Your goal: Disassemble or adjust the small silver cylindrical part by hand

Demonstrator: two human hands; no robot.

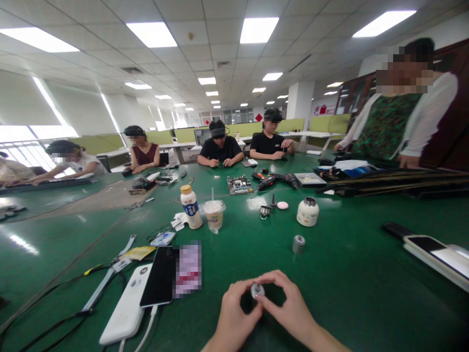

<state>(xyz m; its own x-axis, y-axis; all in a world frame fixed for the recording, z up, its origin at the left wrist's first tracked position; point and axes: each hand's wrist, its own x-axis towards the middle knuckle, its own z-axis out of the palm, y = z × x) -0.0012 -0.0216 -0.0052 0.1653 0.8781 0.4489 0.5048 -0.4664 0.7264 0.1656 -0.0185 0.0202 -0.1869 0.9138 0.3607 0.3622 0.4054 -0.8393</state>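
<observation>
Between the fingertips of both hands is a small round silvery metal part [258, 291] with a raised knob at its centre. My left hand [234, 308] grips it from the left side, thumb and finger closed on the rim. From the right, my right hand [287, 300] pinches the same part with thumb and forefinger. Its underside is hidden by the fingers. Just beyond the hands, a grey metal cylinder [298, 244] stands on the green table [351, 293]. Farther back is a wide white jar [308, 212] with an open dark-rimmed mouth.
A phone [158, 278] and white power bank [126, 305] with cables lie left. Behind stand a bottle [191, 208] and a plastic cup [214, 215] with a straw. A circuit board [239, 185] and power drills [276, 181] lie farther off. Several people are around the table.
</observation>
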